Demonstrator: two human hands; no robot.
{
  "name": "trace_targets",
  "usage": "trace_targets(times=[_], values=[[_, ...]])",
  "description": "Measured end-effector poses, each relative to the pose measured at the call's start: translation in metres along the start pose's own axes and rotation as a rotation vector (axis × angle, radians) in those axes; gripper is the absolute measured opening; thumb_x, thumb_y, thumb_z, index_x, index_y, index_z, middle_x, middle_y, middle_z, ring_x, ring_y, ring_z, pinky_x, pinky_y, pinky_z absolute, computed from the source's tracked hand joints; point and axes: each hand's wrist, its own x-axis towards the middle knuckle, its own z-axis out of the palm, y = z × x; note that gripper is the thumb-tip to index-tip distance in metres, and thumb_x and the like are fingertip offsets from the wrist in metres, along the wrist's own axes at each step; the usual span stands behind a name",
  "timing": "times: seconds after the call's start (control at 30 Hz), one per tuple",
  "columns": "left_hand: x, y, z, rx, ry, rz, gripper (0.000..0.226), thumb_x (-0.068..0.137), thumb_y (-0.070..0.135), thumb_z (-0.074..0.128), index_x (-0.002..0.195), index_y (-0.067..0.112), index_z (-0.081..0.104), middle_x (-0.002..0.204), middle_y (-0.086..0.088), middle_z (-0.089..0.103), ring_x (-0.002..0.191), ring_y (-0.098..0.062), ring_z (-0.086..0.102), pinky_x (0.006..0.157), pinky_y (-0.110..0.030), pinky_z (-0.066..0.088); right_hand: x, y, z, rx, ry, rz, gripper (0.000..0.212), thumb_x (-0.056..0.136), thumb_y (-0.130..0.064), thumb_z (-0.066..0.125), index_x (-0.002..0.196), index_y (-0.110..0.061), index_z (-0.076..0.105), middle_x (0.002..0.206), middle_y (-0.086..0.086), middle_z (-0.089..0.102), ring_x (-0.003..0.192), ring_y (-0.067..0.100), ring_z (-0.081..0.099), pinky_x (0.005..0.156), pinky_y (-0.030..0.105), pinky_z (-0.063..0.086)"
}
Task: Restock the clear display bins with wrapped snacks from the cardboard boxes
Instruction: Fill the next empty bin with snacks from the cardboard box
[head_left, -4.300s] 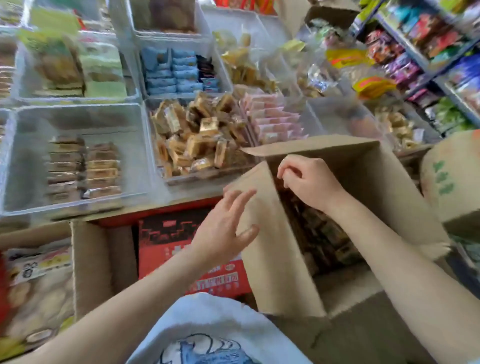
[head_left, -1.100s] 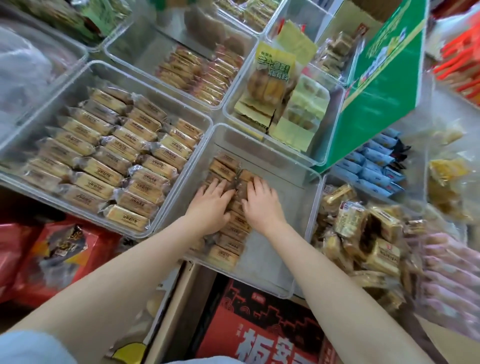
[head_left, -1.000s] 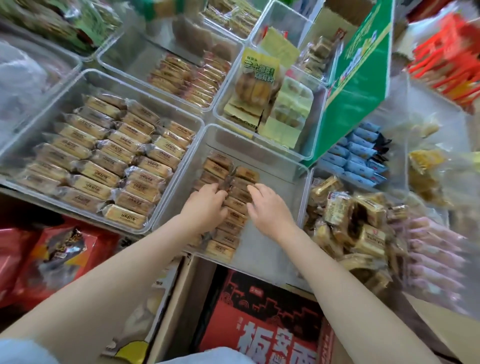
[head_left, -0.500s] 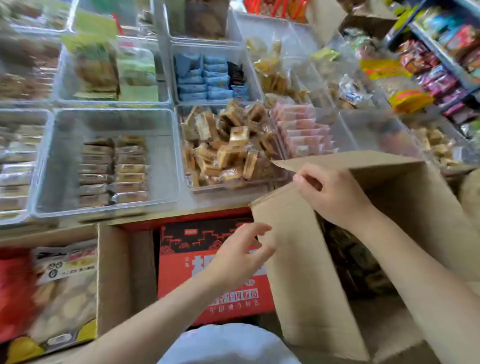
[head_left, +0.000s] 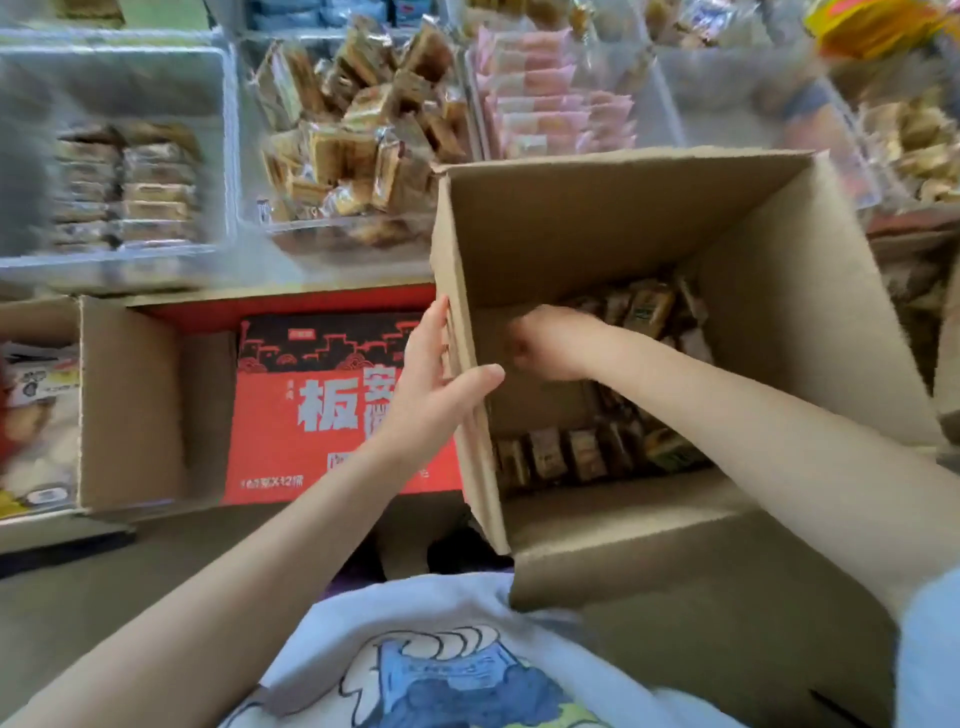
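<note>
Inside the cardboard box, light, crinkly wrapped snacks are being reached by the right hand, fingers curled, grip unclear; its flap is being pinched by the left hand.

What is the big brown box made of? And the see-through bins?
The box looks like plain matte cardboard: dull brown, with thin folded flaps. The bins seem to be clear hard plastic: you see the snacks through the walls, and the rims shine. It could be acrylic; I cannot tell.
</note>
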Motion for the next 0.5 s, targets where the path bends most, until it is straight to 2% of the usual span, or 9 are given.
trace_targets(times=[0.07, 0.13, 0.2, 0.23, 0.3, 0.37, 0.4, 0.47, 0.5], values=[[-0.001, -0.001, 0.002, -0.002, 0.02, 0.006, 0.092, 0.073, 0.053, 0.065, 0.155, 0.043, 0.023, 0.157, 0.006, 0.036, 0.142, -0.018, 0.038, 0.113, -0.052, 0.04, 0.023, 0.003, 0.022, 0.027, -0.151, -0.016, 0.024, 0.1, -0.02, 0.053, 0.122, -0.014, 0.06, 0.105, 0.002, 0.06, 0.084, 0.019, 0.057, 0.067, 0.03, 0.045], [-0.002, -0.001, 0.005, -0.014, 0.037, 0.001, 0.09, 0.073, 0.052, 0.063, 0.154, 0.044, 0.024, 0.157, 0.006, 0.036, 0.142, -0.018, 0.038, 0.114, -0.053, 0.039, 0.039, 0.002, 0.048, 0.034, -0.327, -0.075, 0.034, 0.099, -0.023, 0.056, 0.132, -0.015, 0.055, 0.123, 0.003, 0.06, 0.101, 0.023, 0.06, 0.085, 0.033, 0.051], [-0.002, 0.0, 0.007, -0.025, 0.053, -0.002, 0.09, 0.072, 0.052, 0.062, 0.154, 0.042, 0.025, 0.156, 0.007, 0.036, 0.14, -0.016, 0.038, 0.114, -0.051, 0.039, 0.046, -0.004, 0.067, 0.035, -0.449, -0.15, 0.048, 0.097, -0.035, 0.061, 0.141, -0.018, 0.05, 0.137, 0.004, 0.056, 0.118, 0.025, 0.057, 0.102, 0.038, 0.047], [-0.002, 0.001, 0.007, -0.027, 0.057, -0.001, 0.09, 0.072, 0.052, 0.061, 0.154, 0.041, 0.026, 0.156, 0.007, 0.037, 0.139, -0.016, 0.039, 0.113, -0.051, 0.04, 0.049, -0.008, 0.077, 0.04, -0.508, -0.161, 0.054, 0.097, -0.037, 0.06, 0.145, -0.017, 0.047, 0.14, 0.004, 0.053, 0.123, 0.025, 0.054, 0.105, 0.037, 0.044], [-0.001, 0.002, 0.007, -0.026, 0.061, -0.005, 0.09, 0.07, 0.052, 0.06, 0.153, 0.043, 0.026, 0.155, 0.008, 0.036, 0.138, -0.015, 0.039, 0.112, -0.049, 0.041, 0.055, -0.013, 0.095, -0.015, -0.614, -0.131, 0.056, 0.099, -0.035, 0.059, 0.148, -0.014, 0.044, 0.141, 0.008, 0.052, 0.125, 0.028, 0.053, 0.099, 0.035, 0.046], [0.0, 0.003, 0.006, -0.025, 0.062, -0.011, 0.093, 0.068, 0.054, 0.06, 0.154, 0.042, 0.025, 0.156, 0.008, 0.035, 0.139, -0.014, 0.038, 0.111, -0.046, 0.042, 0.063, -0.009, 0.114, -0.119, -0.654, -0.091, 0.058, 0.095, -0.03, 0.065, 0.147, -0.015, 0.045, 0.13, 0.007, 0.058, 0.114, 0.028, 0.058, 0.092, 0.037, 0.053], [0.0, 0.003, 0.006, -0.025, 0.061, -0.01, 0.094, 0.068, 0.054, 0.06, 0.154, 0.042, 0.025, 0.156, 0.008, 0.034, 0.139, -0.014, 0.038, 0.11, -0.044, 0.043, 0.066, -0.003, 0.123, -0.14, -0.632, -0.091, 0.061, 0.092, -0.023, 0.068, 0.148, -0.017, 0.044, 0.127, 0.006, 0.058, 0.111, 0.028, 0.058, 0.089, 0.038, 0.054], [0.001, 0.003, 0.007, -0.017, 0.063, -0.009, 0.096, 0.066, 0.056, 0.059, 0.154, 0.042, 0.024, 0.156, 0.01, 0.032, 0.138, -0.012, 0.037, 0.106, -0.036, 0.043, 0.065, 0.009, 0.131, -0.088, -0.567, -0.069, 0.069, 0.09, -0.012, 0.068, 0.151, -0.022, 0.039, 0.138, 0.007, 0.053, 0.118, 0.028, 0.056, 0.088, 0.038, 0.054], [0.002, 0.003, 0.007, -0.009, 0.067, -0.013, 0.096, 0.066, 0.057, 0.059, 0.154, 0.042, 0.023, 0.157, 0.012, 0.031, 0.138, -0.009, 0.036, 0.102, -0.031, 0.042, 0.061, 0.012, 0.13, 0.009, -0.54, -0.033, 0.064, 0.092, -0.015, 0.067, 0.149, -0.024, 0.041, 0.14, 0.007, 0.052, 0.118, 0.027, 0.056, 0.085, 0.036, 0.053]])
